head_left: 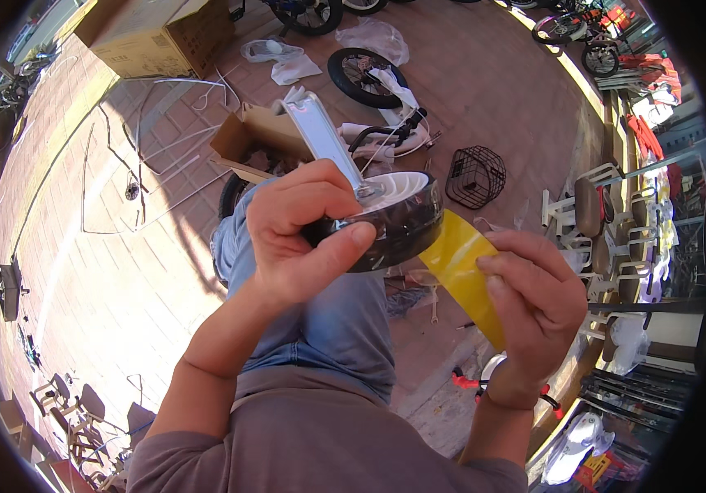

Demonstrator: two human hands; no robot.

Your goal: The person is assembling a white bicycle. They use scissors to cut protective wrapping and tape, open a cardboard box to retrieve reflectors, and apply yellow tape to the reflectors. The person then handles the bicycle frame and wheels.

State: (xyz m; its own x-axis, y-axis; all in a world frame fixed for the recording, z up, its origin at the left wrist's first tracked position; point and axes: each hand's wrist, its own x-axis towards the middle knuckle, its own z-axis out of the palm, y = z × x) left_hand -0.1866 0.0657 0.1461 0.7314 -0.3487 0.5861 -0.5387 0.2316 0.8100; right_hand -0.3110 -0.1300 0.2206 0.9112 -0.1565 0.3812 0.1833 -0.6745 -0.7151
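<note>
In front of my chest, my left hand (303, 234) is closed around a training wheel (398, 234). It has a glossy black rim, a white ribbed hub and a flat silver bracket (324, 140) that points up and away. A yellow plastic strip (464, 267) runs from the wheel's right side to my right hand (538, 296), which pinches it between thumb and fingers. The strip's far end meets the black rim; whether it sticks there I cannot tell. Its lower end hangs beside my right palm.
An open cardboard box (242, 135) and a pale bike frame (394, 140) lie beyond my hands. A black wire basket (476, 177) and a loose bike wheel (365, 78) are on the brick paving. At far left stands a large carton (151, 41); bike parts line the right.
</note>
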